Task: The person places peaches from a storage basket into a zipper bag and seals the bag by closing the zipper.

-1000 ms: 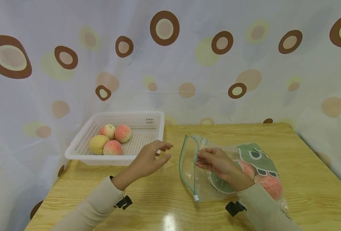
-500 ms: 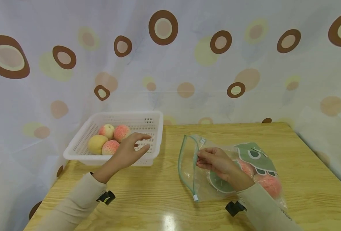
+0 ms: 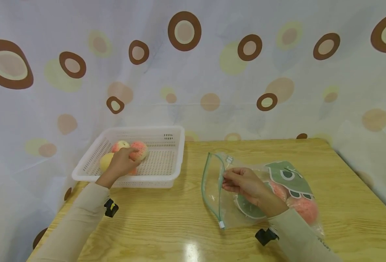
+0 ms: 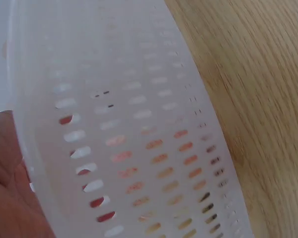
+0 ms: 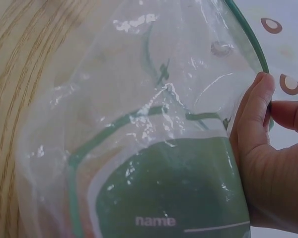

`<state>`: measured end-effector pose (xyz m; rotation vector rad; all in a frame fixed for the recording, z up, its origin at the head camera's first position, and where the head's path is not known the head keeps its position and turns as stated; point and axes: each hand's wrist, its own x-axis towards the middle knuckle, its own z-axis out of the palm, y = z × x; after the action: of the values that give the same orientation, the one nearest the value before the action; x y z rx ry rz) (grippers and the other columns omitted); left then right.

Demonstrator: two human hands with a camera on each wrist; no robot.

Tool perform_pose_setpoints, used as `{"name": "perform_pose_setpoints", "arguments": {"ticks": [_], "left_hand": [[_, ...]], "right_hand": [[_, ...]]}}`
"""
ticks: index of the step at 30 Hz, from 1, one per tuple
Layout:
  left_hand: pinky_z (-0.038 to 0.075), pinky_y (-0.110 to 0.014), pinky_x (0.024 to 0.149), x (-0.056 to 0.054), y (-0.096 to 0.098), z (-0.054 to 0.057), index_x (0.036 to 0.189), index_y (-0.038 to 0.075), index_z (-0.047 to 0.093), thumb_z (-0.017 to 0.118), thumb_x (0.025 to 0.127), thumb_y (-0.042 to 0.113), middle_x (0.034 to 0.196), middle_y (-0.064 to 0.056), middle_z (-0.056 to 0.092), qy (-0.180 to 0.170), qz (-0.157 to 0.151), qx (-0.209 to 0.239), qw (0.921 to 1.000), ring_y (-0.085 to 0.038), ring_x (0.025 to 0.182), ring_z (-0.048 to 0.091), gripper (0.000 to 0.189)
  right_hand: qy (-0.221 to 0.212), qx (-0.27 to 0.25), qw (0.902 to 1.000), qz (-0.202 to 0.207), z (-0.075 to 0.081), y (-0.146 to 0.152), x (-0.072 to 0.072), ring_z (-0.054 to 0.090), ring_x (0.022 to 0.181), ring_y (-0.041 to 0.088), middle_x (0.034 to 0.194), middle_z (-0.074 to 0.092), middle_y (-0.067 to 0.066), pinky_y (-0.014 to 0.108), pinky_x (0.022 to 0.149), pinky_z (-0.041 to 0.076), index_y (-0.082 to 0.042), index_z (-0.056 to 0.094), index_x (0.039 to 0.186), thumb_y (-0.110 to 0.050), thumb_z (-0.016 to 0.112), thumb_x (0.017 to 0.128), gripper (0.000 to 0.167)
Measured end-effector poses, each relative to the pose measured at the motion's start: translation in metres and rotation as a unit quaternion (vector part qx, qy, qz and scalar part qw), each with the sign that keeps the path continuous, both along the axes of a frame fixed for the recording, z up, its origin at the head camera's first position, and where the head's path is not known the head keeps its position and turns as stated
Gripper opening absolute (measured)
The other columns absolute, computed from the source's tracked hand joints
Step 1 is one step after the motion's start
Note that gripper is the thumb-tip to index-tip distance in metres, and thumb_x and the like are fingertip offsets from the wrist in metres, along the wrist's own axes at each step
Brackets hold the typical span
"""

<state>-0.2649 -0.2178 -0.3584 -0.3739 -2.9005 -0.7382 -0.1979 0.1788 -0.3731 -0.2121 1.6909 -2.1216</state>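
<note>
My left hand (image 3: pixel 122 162) is inside the white plastic basket (image 3: pixel 161 178), over the fruit, with its fingers spread and slightly bent. Its fingertips overlap a pink-speckled peach (image 3: pixel 141 150). Under the palm, another pink peach (image 3: pixel 133 171) is mostly hidden. A yellow round fruit (image 3: pixel 105 162) and a pale pink peach (image 3: pixel 121 145) lie beside them. My right hand (image 3: pixel 245 185) pinches the green-edged mouth of a clear zip bag (image 3: pixel 230 214), holding it open. Inside the bag, pink peaches (image 3: pixel 305 210) show at its far right end. In the left wrist view, the basket wall (image 4: pixel 124 124) hides most of the hand.
The wooden table (image 3: pixel 167 225) carries the basket at back left and the bag at right. A white slider (image 3: pixel 221 224) sits at the near end of the bag's mouth. Behind the table hangs a patterned curtain (image 3: pixel 193 72).
My left hand has moved left and down, from beside the basket's right front corner to over the fruit. My right hand stays on the bag's edge, and the bag keeps its place.
</note>
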Motion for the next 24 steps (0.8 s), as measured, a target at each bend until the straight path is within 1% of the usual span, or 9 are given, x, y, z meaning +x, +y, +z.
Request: {"name": "perform_pose_setpoints", "arguments": {"ticks": [2, 3, 5, 6, 9, 12, 16, 20, 24], "left_hand": [[0.038, -0.029, 0.048, -0.0028, -0.0052, -0.0031, 0.126, -0.009, 0.056, 0.063, 0.087, 0.007, 0.112, -0.028, 0.063, -0.001, 0.017, -0.015, 0.9998, -0.025, 0.061, 0.056, 0.043], [0.036, -0.027, 0.047, -0.0034, -0.0071, -0.0045, 0.126, -0.008, 0.057, 0.061, 0.086, 0.006, 0.112, -0.028, 0.063, 0.000, 0.028, -0.026, 0.9993, -0.023, 0.064, 0.056, 0.043], [0.034, -0.027, 0.046, -0.0038, -0.0099, -0.0071, 0.127, -0.007, 0.056, 0.056, 0.085, 0.005, 0.116, -0.029, 0.060, -0.007, 0.047, -0.044, 0.9979, -0.024, 0.068, 0.054, 0.044], [0.034, -0.029, 0.046, -0.0037, -0.0108, -0.0078, 0.128, -0.007, 0.055, 0.054, 0.085, 0.004, 0.119, -0.031, 0.057, -0.017, 0.054, -0.052, 0.9971, -0.027, 0.070, 0.052, 0.045], [0.038, -0.036, 0.052, -0.0046, -0.0121, -0.0092, 0.126, -0.004, 0.055, 0.055, 0.084, 0.009, 0.119, -0.032, 0.051, -0.045, 0.071, -0.078, 0.9934, -0.036, 0.085, 0.051, 0.045], [0.040, -0.040, 0.055, -0.0065, -0.0117, -0.0103, 0.113, -0.003, 0.058, 0.058, 0.082, 0.011, 0.111, -0.029, 0.052, -0.075, 0.071, -0.096, 0.9900, -0.042, 0.090, 0.051, 0.034], [0.040, -0.041, 0.058, -0.0088, -0.0096, -0.0111, 0.098, -0.002, 0.060, 0.062, 0.077, 0.008, 0.101, -0.024, 0.056, -0.088, 0.068, -0.114, 0.9872, -0.043, 0.091, 0.050, 0.024], [0.044, -0.044, 0.062, -0.0094, -0.0077, -0.0110, 0.093, -0.002, 0.060, 0.067, 0.071, 0.005, 0.095, -0.024, 0.058, -0.085, 0.069, -0.129, 0.9856, -0.045, 0.091, 0.050, 0.024], [0.046, -0.049, 0.066, -0.0102, -0.0069, -0.0113, 0.092, -0.004, 0.059, 0.071, 0.068, 0.005, 0.094, -0.026, 0.059, -0.084, 0.071, -0.140, 0.9840, -0.047, 0.091, 0.050, 0.028]], "right_hand": [[0.001, -0.001, 1.0000, -0.001, 0.0002, 0.0001, -0.0003, 0.068, 0.071, 0.010, 0.077, 0.068, 0.002, 0.020, 0.070, 0.055, -0.006, 0.065, 0.086, -0.006, 0.054, 0.096, 0.015], [0.001, -0.001, 1.0000, 0.000, 0.0002, 0.0002, -0.0002, 0.068, 0.071, 0.010, 0.078, 0.068, 0.002, 0.020, 0.070, 0.055, -0.006, 0.065, 0.087, -0.006, 0.054, 0.096, 0.014], [-0.001, 0.002, 1.0000, -0.001, 0.0002, 0.0002, -0.0001, 0.068, 0.072, 0.010, 0.078, 0.068, 0.002, 0.020, 0.070, 0.055, -0.006, 0.064, 0.087, -0.006, 0.054, 0.096, 0.014], [-0.002, 0.005, 1.0000, -0.003, 0.0003, 0.0002, 0.0000, 0.068, 0.072, 0.010, 0.078, 0.068, 0.002, 0.020, 0.070, 0.055, -0.006, 0.064, 0.088, -0.006, 0.055, 0.096, 0.013], [-0.002, 0.014, 0.9999, -0.007, 0.0006, 0.0003, -0.0002, 0.068, 0.073, 0.010, 0.079, 0.067, 0.002, 0.021, 0.071, 0.055, -0.005, 0.064, 0.089, -0.007, 0.055, 0.096, 0.012], [-0.002, 0.020, 0.9997, -0.012, -0.0001, 0.0001, -0.0004, 0.067, 0.073, 0.010, 0.079, 0.067, 0.002, 0.021, 0.071, 0.055, -0.005, 0.064, 0.089, -0.008, 0.055, 0.096, 0.012], [-0.007, 0.017, 0.9998, -0.011, -0.0010, -0.0003, -0.0007, 0.068, 0.072, 0.010, 0.079, 0.067, 0.002, 0.021, 0.071, 0.055, -0.006, 0.064, 0.089, -0.008, 0.055, 0.096, 0.012], [-0.009, 0.011, 0.9999, -0.004, -0.0013, -0.0007, -0.0002, 0.068, 0.073, 0.010, 0.079, 0.067, 0.002, 0.021, 0.071, 0.055, -0.006, 0.064, 0.089, -0.008, 0.055, 0.096, 0.012], [-0.011, 0.011, 0.9999, -0.007, -0.0013, -0.0009, 0.0007, 0.068, 0.072, 0.010, 0.079, 0.067, 0.002, 0.021, 0.071, 0.055, -0.006, 0.064, 0.088, -0.008, 0.055, 0.096, 0.012]]}}
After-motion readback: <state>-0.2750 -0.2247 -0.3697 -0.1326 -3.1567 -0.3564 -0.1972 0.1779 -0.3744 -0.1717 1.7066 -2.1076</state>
